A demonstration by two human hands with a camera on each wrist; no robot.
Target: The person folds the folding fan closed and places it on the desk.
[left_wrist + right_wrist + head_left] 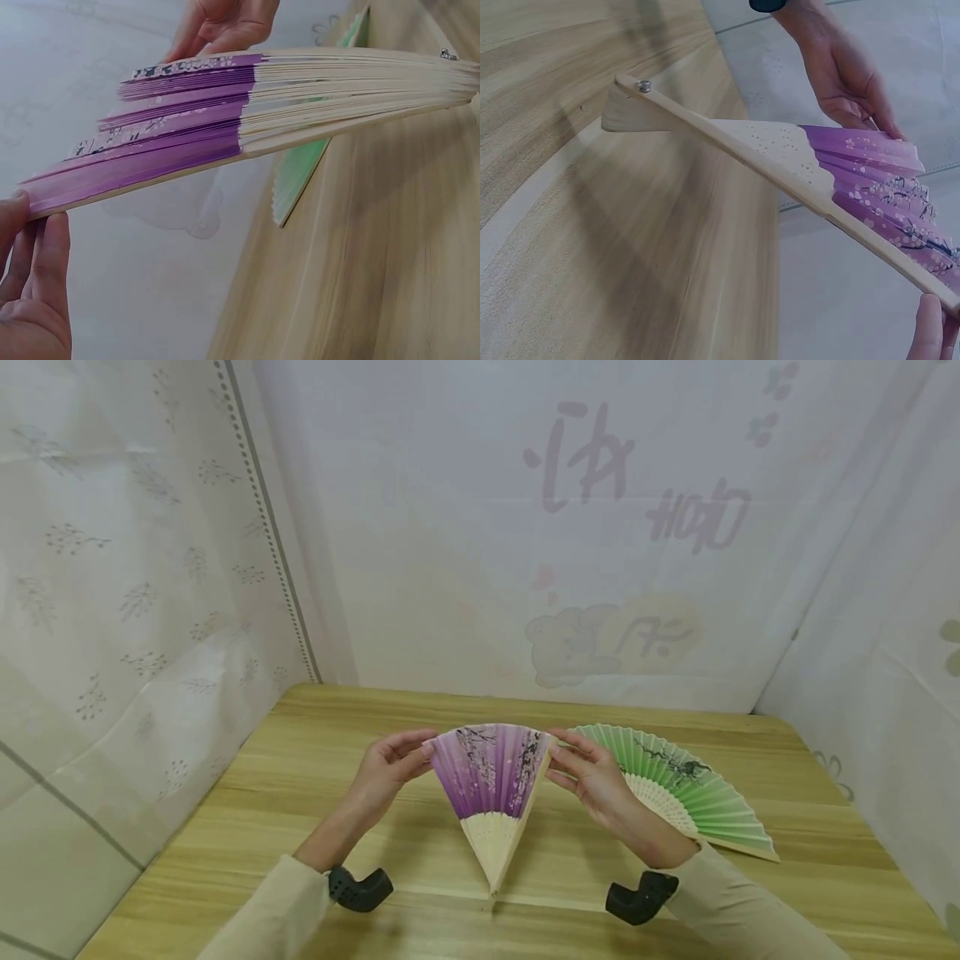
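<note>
A purple folding fan (pixel 491 777) with dark branches and pale blossoms is held partly spread, its pivot end pointing down toward me. My left hand (pixel 386 772) pinches its upper left corner between thumb and fingers. At the opposite upper corner, my right hand (pixel 592 777) grips the outer wooden rib. From the left wrist view, the pleats of the purple fan (pixel 172 127) bunch in uneven folds above the left fingers (pixel 52 255). A metal pivot pin (pixel 643 86) shows at the narrow end in the right wrist view.
A green folding fan (pixel 720 802) lies spread on the wooden table (pixel 300 827), behind and right of my right hand. Patterned white curtains (pixel 420 527) hang at the back and both sides. Dark devices (pixel 362 890) sit on both wrists.
</note>
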